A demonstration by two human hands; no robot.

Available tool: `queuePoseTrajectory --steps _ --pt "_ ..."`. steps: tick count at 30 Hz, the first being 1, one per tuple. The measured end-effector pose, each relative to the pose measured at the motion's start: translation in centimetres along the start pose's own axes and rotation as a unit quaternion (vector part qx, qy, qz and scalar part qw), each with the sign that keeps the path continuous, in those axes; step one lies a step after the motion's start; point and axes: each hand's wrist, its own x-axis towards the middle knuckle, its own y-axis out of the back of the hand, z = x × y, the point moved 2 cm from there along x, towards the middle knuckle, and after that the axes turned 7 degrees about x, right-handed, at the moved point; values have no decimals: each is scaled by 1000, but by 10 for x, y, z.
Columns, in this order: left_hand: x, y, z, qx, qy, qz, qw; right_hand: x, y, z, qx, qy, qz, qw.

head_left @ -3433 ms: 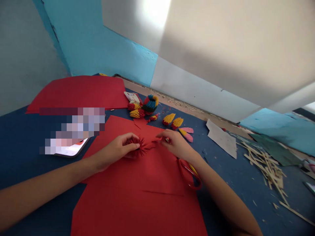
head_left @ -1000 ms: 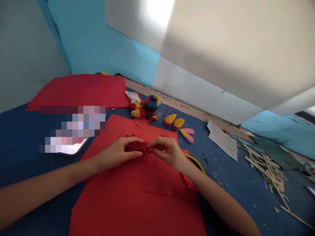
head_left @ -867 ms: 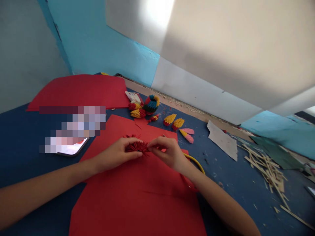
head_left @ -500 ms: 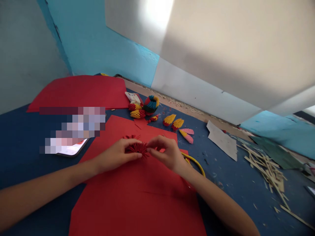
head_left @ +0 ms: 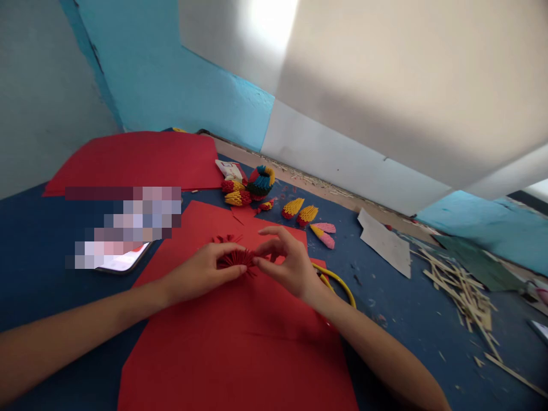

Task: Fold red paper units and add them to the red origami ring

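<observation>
Over a large red sheet [head_left: 240,342], my left hand [head_left: 209,267] grips a dark red fan-like paper piece [head_left: 234,259] between thumb and fingers. My right hand [head_left: 289,262] touches its right edge, with thumb and one finger pinched there and the index finger lifted and curved. Whether a small part is between the right fingertips is too small to tell. Just behind the left hand lie more small red paper pieces [head_left: 226,238], partly hidden.
A phone [head_left: 124,261] lies left. Behind are folded-paper models [head_left: 260,182], yellow-red pieces [head_left: 293,208] and pink ones [head_left: 325,235]. Yellow-handled scissors [head_left: 342,285] sit beside my right wrist. A grey sheet [head_left: 385,242] and pale strips [head_left: 462,285] lie right.
My right index finger has lifted away from the red piece, opening that hand's upper fingers. My left hand keeps its hold. The whole view has shifted slightly.
</observation>
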Motion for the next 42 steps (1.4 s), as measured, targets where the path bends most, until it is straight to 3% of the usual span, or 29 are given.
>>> queuePoseTrajectory --steps 4,8,12,15,18,25,32,36,39,42 --pt "0 1 -2 9 4 13 1000 1 1 0 45 2 -17 999" --pt "1 3 -3 -12 13 18 1000 9 13 0 83 -9 7 996" --pt "1 3 -3 -39 40 44 998 18 36 -1 -44 24 39 998" --pt "1 3 -3 -53 41 47 997 21 42 3 -172 24 -84 981" --pt "2 9 -2 -69 28 68 995 19 37 9 -217 31 -155 963" --pt "-1 36 4 -151 23 161 975 14 14 11 -247 138 -165 945" --pt "-2 34 10 -112 10 146 983 11 -5 2 -303 184 -178 918" --pt "-5 29 15 -70 0 121 990 9 0 2 -199 175 -121 956" --pt "-7 26 15 -47 -9 95 994 9 8 4 -54 99 -53 992" --pt "-8 23 12 -42 -25 71 996 10 10 5 82 33 -38 995"
